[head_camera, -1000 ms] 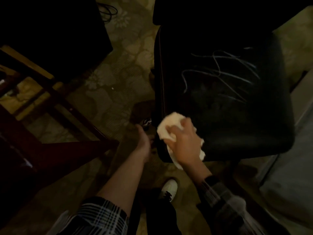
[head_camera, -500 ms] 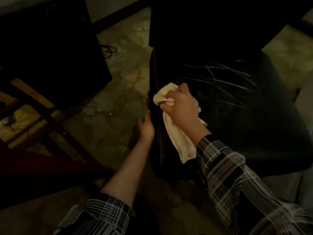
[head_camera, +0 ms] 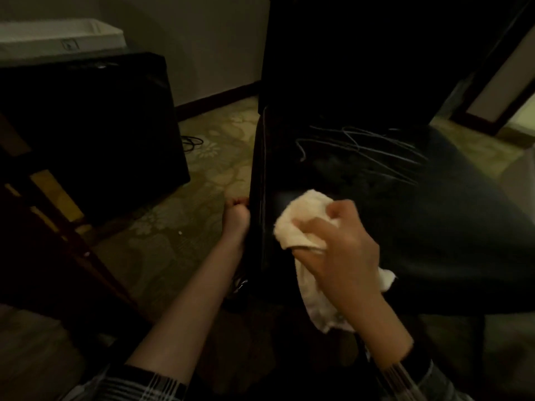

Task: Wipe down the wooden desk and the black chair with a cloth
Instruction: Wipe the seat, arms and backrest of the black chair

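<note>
- Patterned carpet (head_camera: 202, 175), dim light. It shows as an open strip running from 12 to 7 o'clock between the dark furniture at left and the chair at right.
- Black chair (head_camera: 434, 227) fills the right half. Backrest rises at 12 to 1 o'clock; the seat spreads from centre to 3 o'clock. The seat's left edge runs vertically down the middle of the view, with a thin piping line along it.
- The seat is glossy and dark, with pale thin scratch-like streaks (head_camera: 362, 149) near the backrest at about 1 o'clock.
- Black box-shaped unit (head_camera: 95, 125) at 10 o'clock, on the floor, well apart from the chair. A white tray (head_camera: 58, 39) sits behind it against the wall.
- Dark wooden frame (head_camera: 58, 221) at 8 to 9 o'clock; it narrows the floor strip on that side.
- Right hand (head_camera: 341, 250) over the seat's front-left part, just past centre toward 4 o'clock. Fingers curled, gripping the cloth (head_camera: 301, 224).
- The cloth is cream, bunched, and pressed onto the seat. The wad sticks out of the fist toward 11 o'clock; a loose tail hangs below the wrist at 6 o'clock.
- Left hand (head_camera: 236, 215) low against the seat's left edge, at 9 o'clock from the cloth. Fingers curl at the edge; cannot tell whether they grip it.
- Coiled cable (head_camera: 191, 141) on the carpet at 11 o'clock.
</note>
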